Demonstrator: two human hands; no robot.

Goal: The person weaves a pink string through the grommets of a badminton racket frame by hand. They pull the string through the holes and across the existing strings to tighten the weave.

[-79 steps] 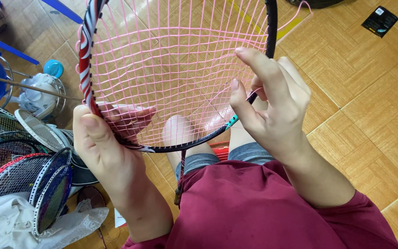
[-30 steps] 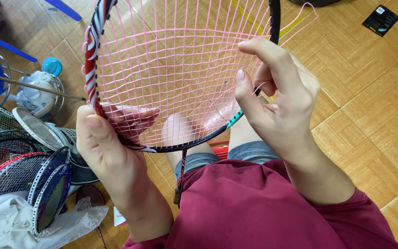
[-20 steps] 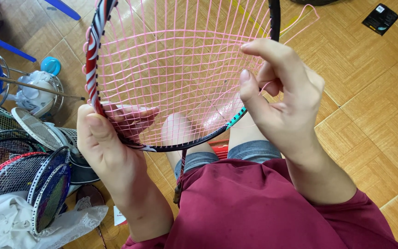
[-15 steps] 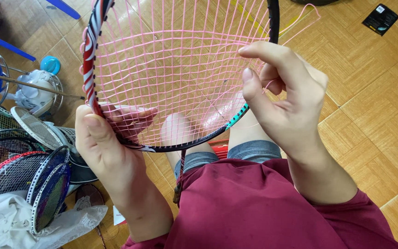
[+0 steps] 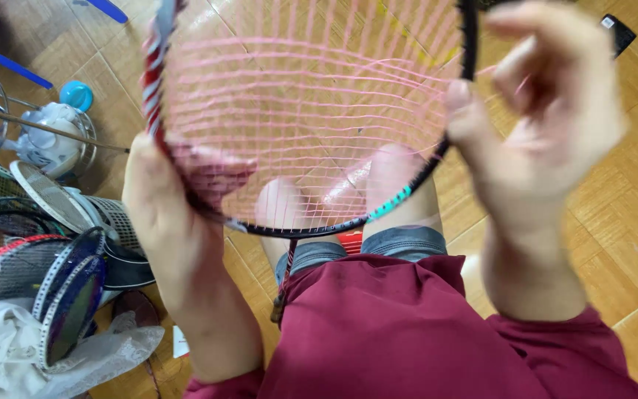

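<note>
At the far left I see a heap of spare rackets (image 5: pixel 46 281) lying on the wooden floor (image 5: pixel 629 222), their heads overlapping, with a crumpled white cloth (image 5: pixel 9 347) under and in front of them. Behind the heap stands a wire rack (image 5: pixel 53 140) holding a white bundle, and just beside it a small blue cap (image 5: pixel 77 95) rests on the floor.

Moving in, my left hand (image 5: pixel 164 222) is clenched on the left side of the racket frame (image 5: pixel 155 96), which is red, white and black there. The thumb lies along the outer edge and the fingers (image 5: pixel 212 174) wrap round behind, showing through the pink strings (image 5: pixel 304 111). The racket head is held up in front of me, above my knees (image 5: pixel 282 203), tilted so its lower rim sits close to my lap. The strings form a loose, uneven grid, and the whole view is blurred. The lower rim is black with a teal patch (image 5: pixel 390 205), and the shaft runs down from it toward my dark red shirt (image 5: pixel 393 332).

To the right, my right hand (image 5: pixel 548 125) is raised at the frame's right edge, thumb touching or just beside the black rim. Its fingers are curled in, seemingly pinching a strand of pink string, but the blur keeps me from telling for sure. In the top right corner a small black packet (image 5: pixel 619 33) lies on the floor, well apart from everything else.
</note>
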